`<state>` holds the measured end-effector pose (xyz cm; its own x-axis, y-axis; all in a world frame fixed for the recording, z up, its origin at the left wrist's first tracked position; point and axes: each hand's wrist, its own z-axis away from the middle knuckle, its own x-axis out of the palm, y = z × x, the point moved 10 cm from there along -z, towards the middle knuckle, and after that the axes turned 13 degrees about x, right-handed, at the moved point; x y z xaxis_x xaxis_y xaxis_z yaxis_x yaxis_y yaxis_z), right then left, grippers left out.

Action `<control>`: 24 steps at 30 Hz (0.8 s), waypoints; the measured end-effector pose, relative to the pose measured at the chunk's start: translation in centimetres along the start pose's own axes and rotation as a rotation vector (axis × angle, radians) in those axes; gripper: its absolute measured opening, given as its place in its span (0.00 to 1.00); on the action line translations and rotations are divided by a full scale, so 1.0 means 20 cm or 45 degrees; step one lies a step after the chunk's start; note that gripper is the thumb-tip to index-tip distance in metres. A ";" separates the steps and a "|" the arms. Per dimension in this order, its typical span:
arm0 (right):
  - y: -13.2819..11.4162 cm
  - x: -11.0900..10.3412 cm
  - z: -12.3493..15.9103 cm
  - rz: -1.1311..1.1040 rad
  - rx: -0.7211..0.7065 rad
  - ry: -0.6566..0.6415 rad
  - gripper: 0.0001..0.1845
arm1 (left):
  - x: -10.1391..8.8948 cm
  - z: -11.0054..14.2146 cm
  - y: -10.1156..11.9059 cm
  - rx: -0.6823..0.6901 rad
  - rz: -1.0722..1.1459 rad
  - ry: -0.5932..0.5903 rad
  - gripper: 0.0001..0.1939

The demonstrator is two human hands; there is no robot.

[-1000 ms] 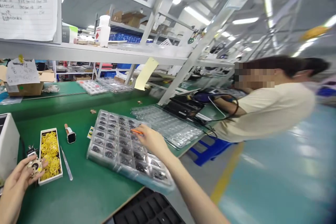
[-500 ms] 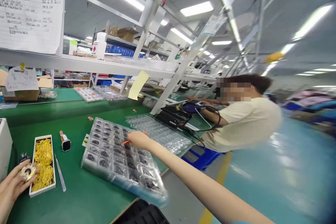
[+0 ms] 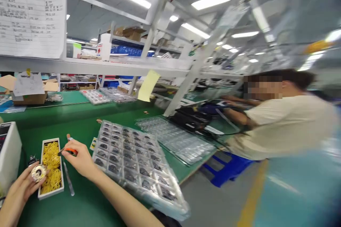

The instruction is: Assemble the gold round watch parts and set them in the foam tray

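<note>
My left hand (image 3: 26, 181) is closed around the edge of a round gold-coloured disc part (image 3: 38, 173) with a dark centre, beside a long white box (image 3: 50, 195) of yellow rings. In my right hand (image 3: 81, 159) are orange tweezers (image 3: 70, 150), pinched just right of that box. A small dark piece (image 3: 60, 152) shows at the tweezer tip; its kind is unclear. Silver tweezers (image 3: 68, 179) lie on the green mat below my right hand. That hand covers most of a smartwatch, leaving a strap end (image 3: 68, 137) visible. A clear compartment tray (image 3: 138, 163) holds dark parts.
Flat clear trays (image 3: 176, 138) lie right of the compartment tray. A white device (image 3: 9, 156) stands at the left edge. A shelf beam (image 3: 112, 66) crosses above the bench. To the right, a co-worker (image 3: 282, 124) sits near a blue stool (image 3: 229, 166).
My right hand has moved left from above the compartment tray to the box of yellow rings, with the orange tweezers. A dark piece now shows at their tip. The view has shifted left.
</note>
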<state>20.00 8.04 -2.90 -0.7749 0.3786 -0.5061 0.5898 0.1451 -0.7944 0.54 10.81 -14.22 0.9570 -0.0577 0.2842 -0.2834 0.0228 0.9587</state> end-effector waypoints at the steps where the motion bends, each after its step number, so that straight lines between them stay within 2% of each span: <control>1: 0.02 0.04 0.00 -0.099 0.022 -0.003 0.07 | 0.00 0.01 0.01 0.008 0.009 -0.009 0.25; 4: 0.09 0.13 0.03 -0.363 0.114 -0.057 0.09 | 0.06 0.05 0.03 0.028 0.083 -0.147 0.32; 9: 0.20 0.20 0.09 -0.619 0.263 -0.213 0.14 | 0.15 0.10 0.03 0.012 0.056 -0.319 0.32; 13: 0.19 0.24 0.14 -0.609 0.364 -0.297 0.14 | 0.18 0.12 0.05 0.046 0.016 -0.374 0.31; 17: 0.16 0.26 0.16 -0.537 0.383 -0.320 0.14 | 0.21 0.14 0.06 0.072 -0.013 -0.429 0.30; 24: 0.16 0.25 0.17 -0.545 0.361 -0.260 0.10 | 0.22 0.16 0.06 0.083 -0.097 -0.470 0.28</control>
<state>17.28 7.30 -9.15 -0.9771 0.1506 -0.1505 0.1500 -0.0152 -0.9886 4.20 7.49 -11.79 0.8923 -0.4124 0.1835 -0.2267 -0.0580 0.9722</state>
